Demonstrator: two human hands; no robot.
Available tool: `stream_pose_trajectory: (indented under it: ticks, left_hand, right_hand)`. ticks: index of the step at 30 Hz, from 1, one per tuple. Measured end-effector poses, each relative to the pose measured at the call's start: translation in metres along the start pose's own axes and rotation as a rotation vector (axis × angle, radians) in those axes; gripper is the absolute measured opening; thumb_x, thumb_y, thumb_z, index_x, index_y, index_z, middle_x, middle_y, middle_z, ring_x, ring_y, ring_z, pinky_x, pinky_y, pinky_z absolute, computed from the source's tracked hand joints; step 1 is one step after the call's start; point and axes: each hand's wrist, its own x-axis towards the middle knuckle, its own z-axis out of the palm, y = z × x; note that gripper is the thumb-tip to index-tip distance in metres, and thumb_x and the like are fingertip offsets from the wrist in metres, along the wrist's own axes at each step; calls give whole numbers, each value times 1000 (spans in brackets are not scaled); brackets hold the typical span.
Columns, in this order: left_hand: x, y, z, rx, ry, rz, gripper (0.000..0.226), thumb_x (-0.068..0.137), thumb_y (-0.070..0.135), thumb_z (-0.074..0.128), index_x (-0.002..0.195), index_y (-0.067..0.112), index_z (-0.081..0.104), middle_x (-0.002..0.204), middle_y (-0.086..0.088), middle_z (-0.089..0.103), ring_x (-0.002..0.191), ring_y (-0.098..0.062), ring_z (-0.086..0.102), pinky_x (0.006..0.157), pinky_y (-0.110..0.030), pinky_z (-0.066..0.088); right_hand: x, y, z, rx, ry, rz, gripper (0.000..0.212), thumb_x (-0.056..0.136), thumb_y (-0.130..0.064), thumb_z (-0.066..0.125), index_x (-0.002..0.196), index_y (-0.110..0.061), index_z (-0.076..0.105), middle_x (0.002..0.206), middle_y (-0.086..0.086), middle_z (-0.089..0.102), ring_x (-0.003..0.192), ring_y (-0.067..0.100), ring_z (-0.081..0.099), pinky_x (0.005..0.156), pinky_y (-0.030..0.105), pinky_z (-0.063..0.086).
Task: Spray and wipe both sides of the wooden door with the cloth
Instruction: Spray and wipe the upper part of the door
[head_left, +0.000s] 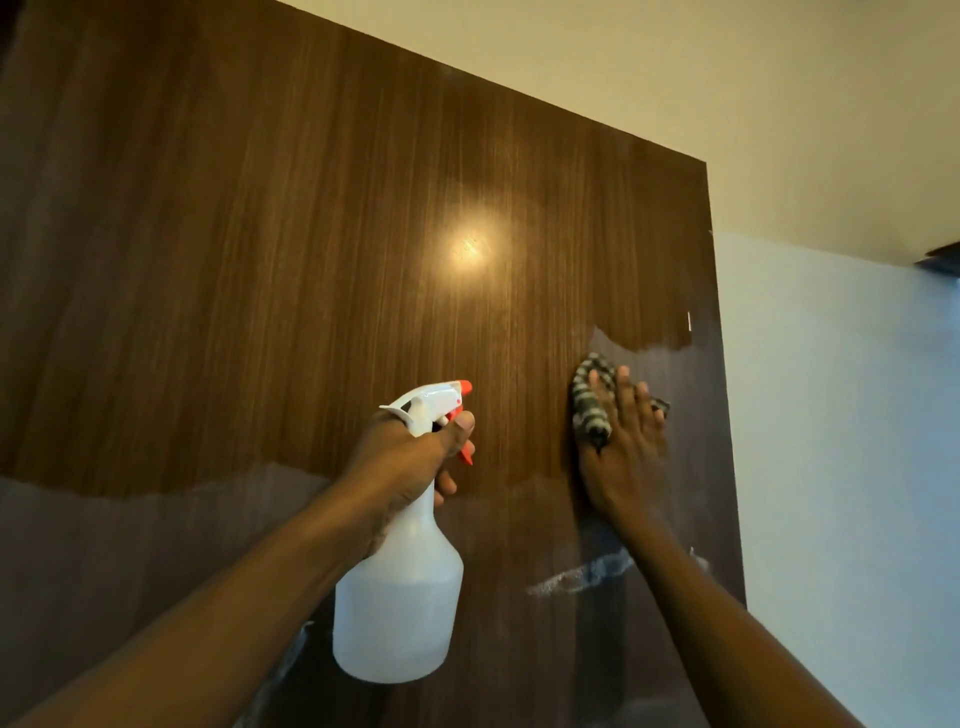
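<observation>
Wooden door (311, 234) looks only partway wiped on this side I reckon, right hand (623, 457) spread flat pressing the cloth (592, 400) near its right edge, left hand (415, 457) gripping the spray bottle (400, 597), far side not visible.

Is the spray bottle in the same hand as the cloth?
No, the left hand grips the spray bottle, while the right hand presses the cloth against the door.
</observation>
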Motion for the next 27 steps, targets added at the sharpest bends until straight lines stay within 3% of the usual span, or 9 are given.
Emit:
stream_pose_trajectory:
  ticks: [4,9,12,14,18,20,23,27]
  left_hand:
    - [8,7,10,25,15,-3,17,87,39,57,91,22,56,69,1,61,52,-13,56,39,-14,44]
    - [20,10,41,56,37,9,31,85,44,58,101,17,62,72,-3,65,54,-14,59,43,-17,46]
    - [23,8,66,47,52,4,34,84,44,60,101,15,64,79,-6,69,58,-16,61,48,-22,48]
    - [21,6,79,22,51,-9,33,85,41,61,103,14,63,79,-4,69,56,-15,60,46,-20,47]
    - [20,6,107,26,71,-12,33,85,38,60,104,11,62,69,-1,64,50,-12,57,40,-15,45]
    - [24,3,115,53,84,3,33,86,39,59,104,12,63,75,-1,67,52,-13,59,42,-16,46]
    - [32,2,128,75,97,5,34,85,40,59,102,11,64,79,-3,70,54,-14,60,46,-20,49]
    - [40,3,152,113,120,-12,35,85,42,59,99,11,66,71,-5,68,55,-15,60,47,-22,49]
  right_hand:
    - [58,-19,-15,47,21,8,69,92,-61,18,153,-38,-4,165,-4,-4,151,20,-6,122,50,0]
    - [51,-21,-8,-49,21,-278,70,94,-55,29,148,-49,-15,165,-5,-5,152,19,-6,122,47,0]
    - [11,18,5,-25,57,-440,68,94,-48,35,154,-42,3,165,-1,7,152,23,2,121,54,10]
    - [4,51,6,6,75,-370,67,95,-47,34,154,-42,5,165,-2,10,152,23,6,120,56,12]
    - [53,90,-14,51,92,-20,64,96,-59,20,153,-38,1,165,-3,7,152,22,2,122,51,6]
    - [87,82,-23,74,109,3,62,98,-61,21,152,-38,0,165,-4,5,152,22,0,122,51,3]
    - [108,60,-25,45,106,-117,62,97,-58,27,150,-46,-1,165,-5,5,152,21,-2,122,52,2]
    - [65,70,-8,-60,54,-442,66,94,-54,34,154,-41,8,165,-3,4,152,23,-2,120,56,7]
